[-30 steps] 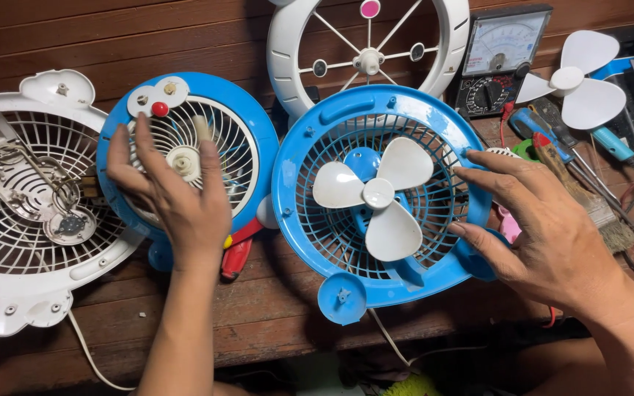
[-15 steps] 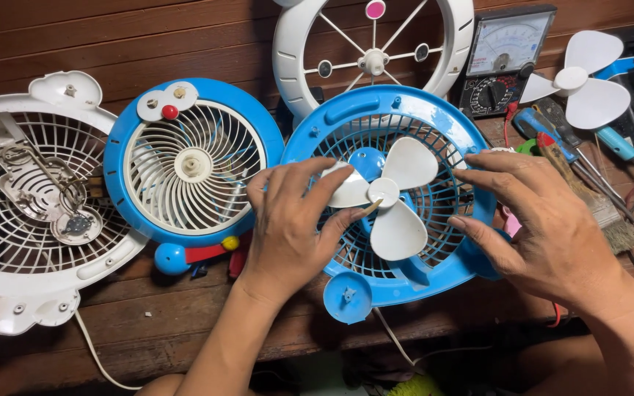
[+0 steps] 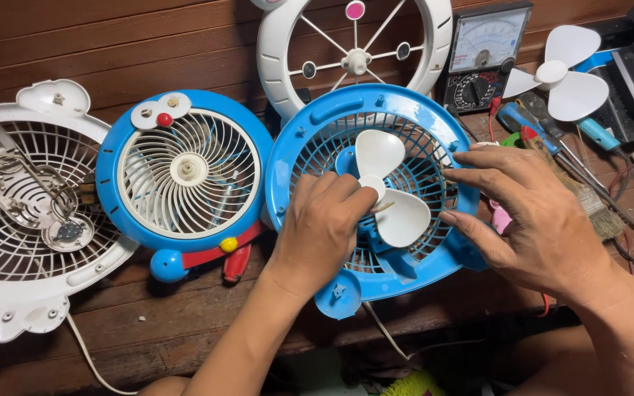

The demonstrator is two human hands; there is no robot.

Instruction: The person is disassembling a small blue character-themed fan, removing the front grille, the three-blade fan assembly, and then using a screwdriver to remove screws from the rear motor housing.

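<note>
We saw a white fan blade sitting in the middle of a round blue fan back, which lay flat on the brown wooden table. The left hand lay on top of the blade, with its fingers curled and pressing on the blade's middle. The right hand was spread wide, and its fingertips touched the right rim of the blue fan back.

Just to the left lay a blue fan front with a white grille and a little red dot. Farther left was a big white fan grille. Behind the blue back stood a white ring frame. To the right were a black meter, another white fan blade and some screwdrivers.
</note>
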